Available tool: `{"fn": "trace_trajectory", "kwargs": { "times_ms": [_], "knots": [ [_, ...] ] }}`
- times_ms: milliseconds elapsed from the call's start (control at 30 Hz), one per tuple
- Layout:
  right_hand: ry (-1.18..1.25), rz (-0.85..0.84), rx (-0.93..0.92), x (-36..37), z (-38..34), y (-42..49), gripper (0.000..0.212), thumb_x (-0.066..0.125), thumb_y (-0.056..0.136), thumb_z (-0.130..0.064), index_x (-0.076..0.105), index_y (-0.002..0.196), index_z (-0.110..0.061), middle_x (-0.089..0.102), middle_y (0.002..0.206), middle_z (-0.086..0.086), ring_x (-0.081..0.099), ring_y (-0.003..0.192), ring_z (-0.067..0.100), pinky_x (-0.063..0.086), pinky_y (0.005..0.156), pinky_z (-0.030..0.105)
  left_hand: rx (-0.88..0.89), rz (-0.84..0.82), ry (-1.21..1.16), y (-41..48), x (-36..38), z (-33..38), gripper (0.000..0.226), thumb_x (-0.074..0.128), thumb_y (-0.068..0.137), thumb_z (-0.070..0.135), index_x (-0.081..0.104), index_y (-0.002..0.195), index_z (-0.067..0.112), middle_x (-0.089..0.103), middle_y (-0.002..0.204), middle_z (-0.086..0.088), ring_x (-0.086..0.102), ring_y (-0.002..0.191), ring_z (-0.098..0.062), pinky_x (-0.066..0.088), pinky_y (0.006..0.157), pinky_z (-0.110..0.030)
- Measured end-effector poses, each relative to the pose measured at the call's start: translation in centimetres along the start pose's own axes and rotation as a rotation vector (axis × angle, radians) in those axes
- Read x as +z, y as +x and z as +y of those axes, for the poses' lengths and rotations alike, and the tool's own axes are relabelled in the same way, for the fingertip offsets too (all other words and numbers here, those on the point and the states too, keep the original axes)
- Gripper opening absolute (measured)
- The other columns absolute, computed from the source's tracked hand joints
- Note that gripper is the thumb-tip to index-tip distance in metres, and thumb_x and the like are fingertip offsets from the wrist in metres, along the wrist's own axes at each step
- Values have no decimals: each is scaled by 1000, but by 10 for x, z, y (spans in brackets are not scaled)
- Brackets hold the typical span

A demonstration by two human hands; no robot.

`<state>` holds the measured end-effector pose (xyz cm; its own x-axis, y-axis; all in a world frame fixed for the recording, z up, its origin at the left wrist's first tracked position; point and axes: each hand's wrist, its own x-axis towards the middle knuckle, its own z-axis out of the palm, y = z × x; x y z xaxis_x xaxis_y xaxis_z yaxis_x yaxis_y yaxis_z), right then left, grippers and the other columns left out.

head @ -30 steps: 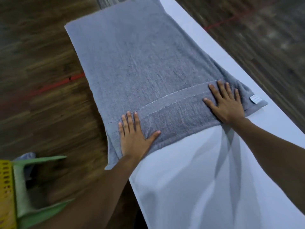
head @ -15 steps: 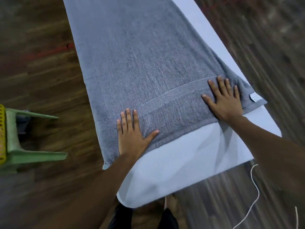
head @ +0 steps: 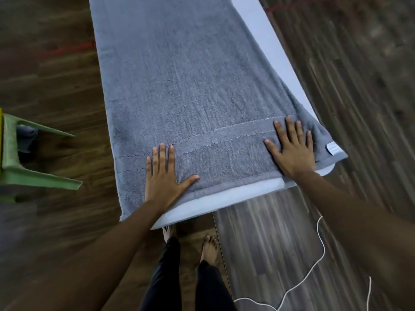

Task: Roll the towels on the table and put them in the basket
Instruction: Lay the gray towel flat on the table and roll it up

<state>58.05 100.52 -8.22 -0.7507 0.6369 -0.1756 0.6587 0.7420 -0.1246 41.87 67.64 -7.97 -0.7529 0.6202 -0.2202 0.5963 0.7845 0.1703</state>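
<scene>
Just short of the desk (head: 235, 195), our two bare feet (head: 210, 248) stand on the floor, with one white cord (head: 314, 265) to their right. On the desk's near end, our left hand (head: 162, 176) and right hand (head: 292, 149) lie flat, fingers straight, gripping nothing. They press the near hem of one grey towel (head: 190, 75), which lies unrolled along the desk.

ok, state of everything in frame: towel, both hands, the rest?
towel: spread flat on the table, not yet rolled, left edge hanging over the side.
left hand: flat, fingers straight, pressing the towel's near end.
right hand: flat, fingers spread, pressing the towel near its right corner.
table: mostly covered by the towel, bare strip at the near end.
cord: lying loose on the floor.
</scene>
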Motion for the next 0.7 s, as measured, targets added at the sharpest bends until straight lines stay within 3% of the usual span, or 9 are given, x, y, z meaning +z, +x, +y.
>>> {"fn": "trace_trajectory", "kwargs": {
  "times_ms": [100, 167, 233, 300, 433, 567, 700],
  "knots": [
    [55, -66, -6, -6, -1, 6, 68, 25, 93, -69, 4, 151, -43, -2, 163, -5, -4, 149, 20, -4, 119, 47, -49, -48, -47, 2, -7, 4, 110, 23, 77, 89, -11, 153, 16, -17, 160, -7, -22, 146, -21, -12, 118, -42],
    [133, -54, 8, -17, -6, 5, 63, 40, 94, -59, 26, 150, -34, 18, 160, 3, 15, 147, 27, 7, 118, 49, -93, -68, -121, 2, -18, 13, 105, 37, 82, 79, -4, 154, 16, -8, 162, -8, -13, 148, -23, -13, 117, -41],
    [250, 19, 50, -33, -10, -4, 51, 51, 89, -44, 51, 136, -22, 48, 141, 10, 42, 130, 33, 29, 112, 48, -74, -28, -171, 1, -32, 32, 87, 52, 88, 58, 15, 153, 13, 16, 159, -11, 10, 147, -29, -3, 120, -46],
    [421, 48, 124, -50, -13, -27, 39, 53, 88, -33, 62, 122, -16, 62, 123, 11, 55, 116, 33, 42, 101, 43, -29, 22, -212, -2, -48, 61, 62, 58, 90, 41, 39, 143, 14, 43, 146, -11, 37, 135, -31, 16, 118, -49],
    [733, 90, 262, -80, -11, -79, 21, 58, 90, -19, 70, 104, -12, 71, 103, 10, 65, 98, 29, 50, 87, 37, 98, 56, -330, -7, -77, 132, 31, 61, 88, 26, 67, 116, 13, 69, 113, -10, 63, 103, -27, 46, 97, -37],
    [818, 140, 393, -103, 16, -108, 17, 59, 90, -20, 73, 101, -18, 73, 102, 3, 66, 98, 21, 49, 86, 32, 229, -13, -431, -2, -92, 210, 20, 61, 88, 22, 71, 103, 14, 73, 99, -6, 67, 91, -25, 51, 85, -35],
    [919, 190, 475, -121, 62, -114, 16, 59, 90, -19, 74, 97, -17, 74, 89, -2, 67, 85, 13, 52, 81, 30, 364, -30, -425, 19, -97, 288, 14, 60, 87, 22, 70, 94, 18, 73, 92, -4, 66, 89, -26, 51, 80, -38]
  ]
}}
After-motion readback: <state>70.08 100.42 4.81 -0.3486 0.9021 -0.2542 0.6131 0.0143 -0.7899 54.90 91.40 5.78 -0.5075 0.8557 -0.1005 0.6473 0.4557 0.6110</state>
